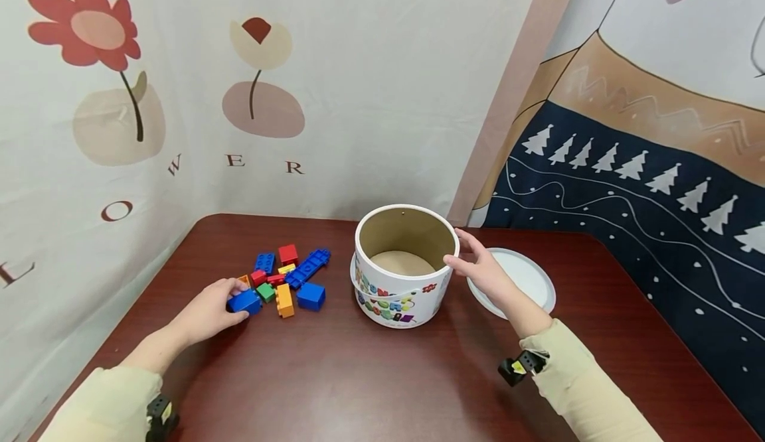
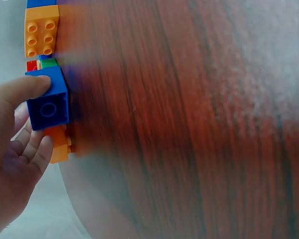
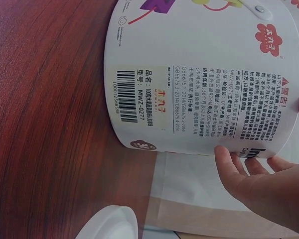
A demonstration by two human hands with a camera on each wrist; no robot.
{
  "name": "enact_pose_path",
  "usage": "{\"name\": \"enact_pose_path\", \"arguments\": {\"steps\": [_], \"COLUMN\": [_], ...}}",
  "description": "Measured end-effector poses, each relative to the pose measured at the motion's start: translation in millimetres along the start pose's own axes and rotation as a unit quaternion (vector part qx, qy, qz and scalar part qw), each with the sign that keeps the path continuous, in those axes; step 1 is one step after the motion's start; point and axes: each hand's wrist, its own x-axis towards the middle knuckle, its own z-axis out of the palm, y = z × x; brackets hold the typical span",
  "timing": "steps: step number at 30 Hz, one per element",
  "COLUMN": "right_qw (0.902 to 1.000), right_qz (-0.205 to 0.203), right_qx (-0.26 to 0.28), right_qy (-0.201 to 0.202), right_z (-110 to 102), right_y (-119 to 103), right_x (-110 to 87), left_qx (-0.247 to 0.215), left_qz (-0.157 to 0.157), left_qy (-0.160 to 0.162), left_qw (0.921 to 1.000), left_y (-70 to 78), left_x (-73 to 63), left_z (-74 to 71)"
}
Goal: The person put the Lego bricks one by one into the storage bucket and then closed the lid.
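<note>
Blue plastic is showing in my left grip: I am pinching the blue block between thumb and fingers of the left hand, its hollow underside facing toward the wrist. Under those fingers an orange block is lying, just beside the held one. Right of this grip, a green block, a studded orange block and a second blue block are lying near; a long blue piece and a red block are resting farther off. Well to the right, I am gripping the upright white bucket with the right hand, thumb at its rim, fingers reaching round its wall. Just beside that grip, a white lid is lying on the table.
</note>
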Motion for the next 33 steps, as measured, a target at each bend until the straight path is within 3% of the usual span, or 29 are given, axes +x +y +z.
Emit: {"name": "enact_pose_path", "arguments": {"steps": [6,16,25,33], "right_qw": [1.0,1.0,1.0,0.9999], "right_qz": [-0.001,-0.006,-0.006,-0.002], "right_qx": [0.0,0.002,0.007,0.017], "right_qy": [0.0,0.002,0.003,0.003], "right_z": [0.6,0.1,0.6,1.6], "right_y": [-0.6,-0.6,0.4,0.7], "right_x": [-1.0,-0.7,-1.1,-0.3], "left_qx": [-0.05,-0.076,-0.09,-0.103], "left_qz": [-0.008,0.023,0.031,0.059], "left_qy": [0.018,0.062,0.048,0.047], "left_qw": [0.9985,0.9949,0.9943,0.9918], "left_y": [3.9,17.6,32.7,49.7], "left_x": [0.2,9.8,19.4,29.1], "left_z": [-2.0,-14.0,-18.6,-27.3]}}
